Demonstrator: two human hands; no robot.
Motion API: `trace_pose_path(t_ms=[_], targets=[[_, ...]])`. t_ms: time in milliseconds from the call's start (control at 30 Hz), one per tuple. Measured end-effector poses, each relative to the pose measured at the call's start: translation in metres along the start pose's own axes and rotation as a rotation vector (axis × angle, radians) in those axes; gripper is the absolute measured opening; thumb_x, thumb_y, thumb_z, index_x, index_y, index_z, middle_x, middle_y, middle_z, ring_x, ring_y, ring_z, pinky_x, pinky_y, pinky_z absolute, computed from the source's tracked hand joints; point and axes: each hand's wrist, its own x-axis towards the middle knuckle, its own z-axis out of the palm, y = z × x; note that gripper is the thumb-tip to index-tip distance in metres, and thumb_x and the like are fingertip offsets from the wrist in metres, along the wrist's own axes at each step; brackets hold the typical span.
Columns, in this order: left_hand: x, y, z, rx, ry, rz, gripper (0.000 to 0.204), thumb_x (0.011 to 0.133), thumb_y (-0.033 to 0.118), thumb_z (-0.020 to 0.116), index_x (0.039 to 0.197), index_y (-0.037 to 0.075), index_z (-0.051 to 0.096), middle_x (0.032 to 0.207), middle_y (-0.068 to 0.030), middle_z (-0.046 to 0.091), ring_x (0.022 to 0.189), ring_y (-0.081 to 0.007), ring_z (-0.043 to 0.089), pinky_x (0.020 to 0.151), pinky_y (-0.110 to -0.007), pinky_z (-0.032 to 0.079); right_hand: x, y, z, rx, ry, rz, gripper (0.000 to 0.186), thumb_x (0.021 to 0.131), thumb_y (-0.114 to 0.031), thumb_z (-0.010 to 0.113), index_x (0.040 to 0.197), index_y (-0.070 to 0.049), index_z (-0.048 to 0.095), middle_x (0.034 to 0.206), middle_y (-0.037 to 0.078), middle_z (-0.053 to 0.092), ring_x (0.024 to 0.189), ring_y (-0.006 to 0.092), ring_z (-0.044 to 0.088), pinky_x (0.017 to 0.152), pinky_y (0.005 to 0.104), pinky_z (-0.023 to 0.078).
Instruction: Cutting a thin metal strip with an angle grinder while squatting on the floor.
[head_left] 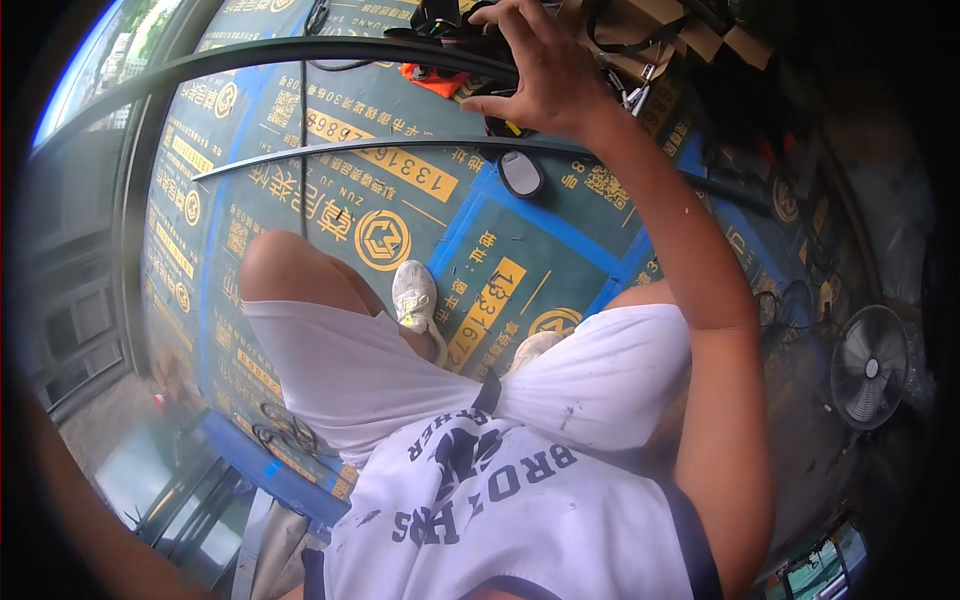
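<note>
My right hand (pixel 548 80) reaches to the far side with its fingers and thumb spread apart. A long dark bar (pixel 300 50) runs from the left and passes behind this hand; I cannot tell whether they touch. Beyond the fingers lie black tools (pixel 440 20), partly hidden, beside an orange piece (pixel 437 82). Nearer to me, a thin dark strip (pixel 400 143) stretches across the floor and under my right forearm. An oval object with a pale face and black rim (pixel 520 174) lies just below that strip. Only my left forearm shows at the lower left; its hand is outside the picture.
Printed green floor covering (pixel 350 210) is joined with blue tape (pixel 560 228). Cardboard boxes (pixel 640 20) stand at the far right, and a round fan (pixel 870 367) is at the right. Coiled cable (pixel 285 430) lies at the lower left, near a framed door or window (pixel 85 290).
</note>
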Motion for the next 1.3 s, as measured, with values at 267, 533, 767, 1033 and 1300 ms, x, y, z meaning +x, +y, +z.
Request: trace_pose_path(t_ms=[267,533,767,1033,1300], targets=[[-0.005,-0.155,0.179,-0.302,-0.459,-0.316,0.034,0.103,0.004,0.039,0.125,-0.010,0.061,0.118,-0.0188,0.069,0.106,-0.0322,0.071,0.101,-0.041,0.059,-0.125,0.074,0.052,-0.103,-0.006,0.112,0.039,0.088,-0.044,0.080,0.093,-0.010,0.063,0.084,0.010,0.068,0.082,0.0355,0.071,0.070,0.0454,0.057],[-0.339,-0.228,0.434,0.451,-1.230,0.306,0.040,0.094,0.014,0.066,0.127,-0.005,0.055,0.119,-0.0195,0.066,0.104,-0.0308,0.072,0.085,-0.042,0.061,-0.262,0.123,0.070,-0.226,-0.285,0.324,0.042,0.083,-0.045,0.083,0.093,-0.008,0.066,0.086,0.010,0.069,0.083,0.0355,0.070,0.071,0.0461,0.056],[-0.405,-0.131,0.496,0.614,-1.105,-0.049,0.053,0.094,0.028,0.073,0.134,-0.004,0.058,0.110,-0.0205,0.072,0.102,-0.0299,0.071,0.085,-0.042,0.058,-0.299,0.119,0.068,-0.185,-0.476,0.467,0.041,0.087,-0.048,0.078,0.092,-0.010,0.066,0.088,0.010,0.072,0.091,0.0367,0.072,0.075,0.0503,0.058],[-0.589,0.340,0.437,-0.061,-1.929,0.823,0.049,0.100,0.027,0.069,0.141,0.004,0.056,0.122,-0.0174,0.068,0.102,-0.0295,0.072,0.089,-0.039,0.058,-0.296,0.085,0.094,-0.174,-0.590,0.506,0.050,0.090,-0.058,0.072,0.091,-0.009,0.067,0.087,0.013,0.073,0.092,0.0387,0.073,0.079,0.0499,0.058],[-0.780,0.388,0.435,-0.395,-1.997,1.031,0.035,0.107,0.019,0.057,0.135,0.003,0.045,0.092,-0.0295,0.070,0.087,-0.0503,0.068,0.075,-0.057,0.050,-0.327,0.042,0.083,-0.225,-0.124,0.455,0.057,0.080,-0.022,0.085,0.130,-0.007,0.064,0.134,0.011,0.058,0.125,0.0343,0.055,0.106,0.0438,0.047]])
